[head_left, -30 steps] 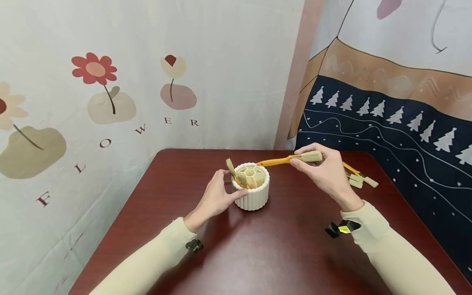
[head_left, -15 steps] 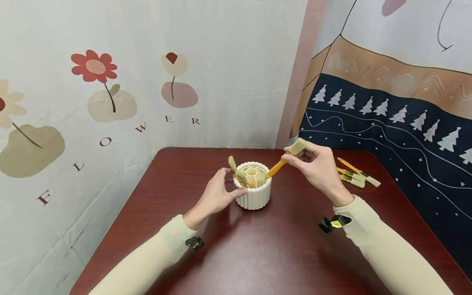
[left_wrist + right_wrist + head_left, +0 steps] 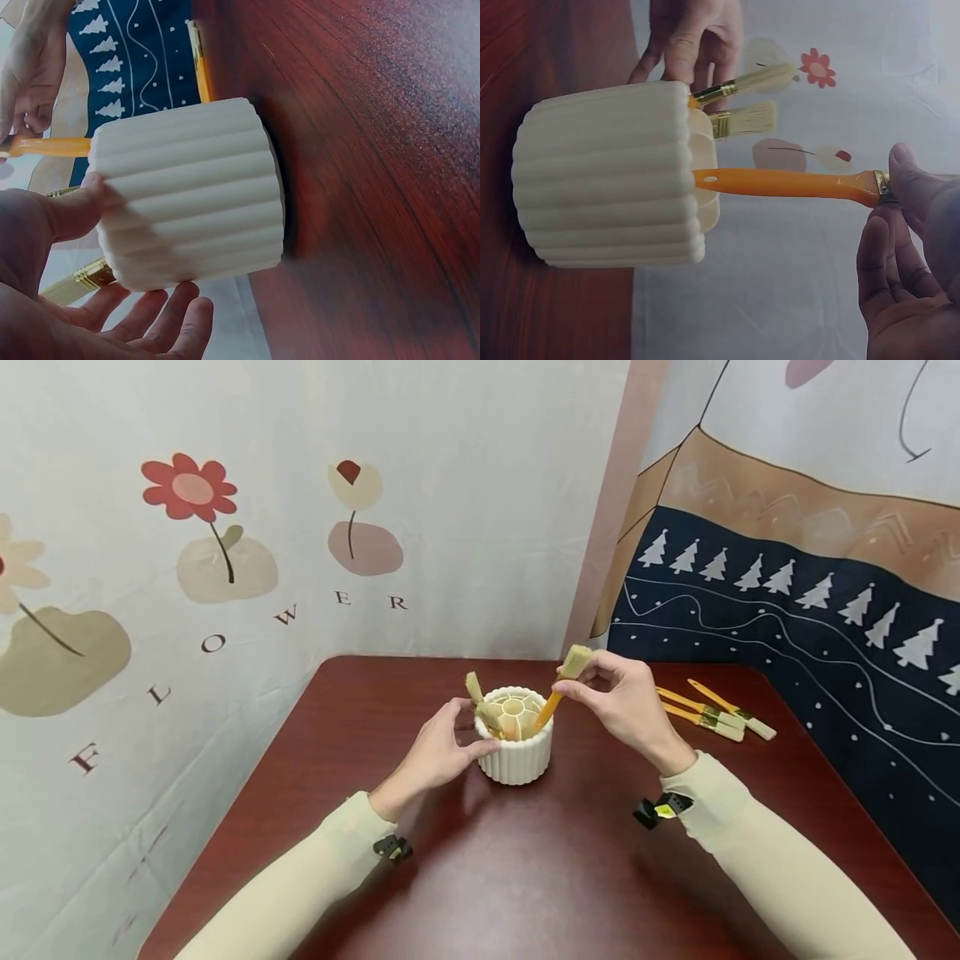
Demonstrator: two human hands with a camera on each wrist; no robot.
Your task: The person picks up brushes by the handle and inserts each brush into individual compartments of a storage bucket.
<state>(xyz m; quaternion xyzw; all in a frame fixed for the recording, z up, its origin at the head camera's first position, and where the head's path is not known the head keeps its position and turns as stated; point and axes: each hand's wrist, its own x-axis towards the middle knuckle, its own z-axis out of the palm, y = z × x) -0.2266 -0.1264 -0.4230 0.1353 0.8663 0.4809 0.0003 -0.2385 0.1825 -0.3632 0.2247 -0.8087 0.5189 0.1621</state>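
A white ribbed brush holder with petal-like compartments stands upright on the table. My left hand holds it from the left, thumb at the near rim and fingers along the side. Between thumb and fingertips, my right hand pinches a flat paintbrush at its metal band. That brush has an orange handle; its bristles point up and its handle end dips inside the holder's right rim. Two other paintbrushes lean in the holder on the left, bristles up: one beside another.
Several orange-handled paintbrushes lie on the dark red table to the right, behind my right hand. A flower-printed cloth hangs behind the table, and a navy cloth with white trees hangs at the right.
My right hand has moved left, turning the paintbrush from nearly level to steep, and its handle end has entered the holder. The left hand keeps its hold on the holder.
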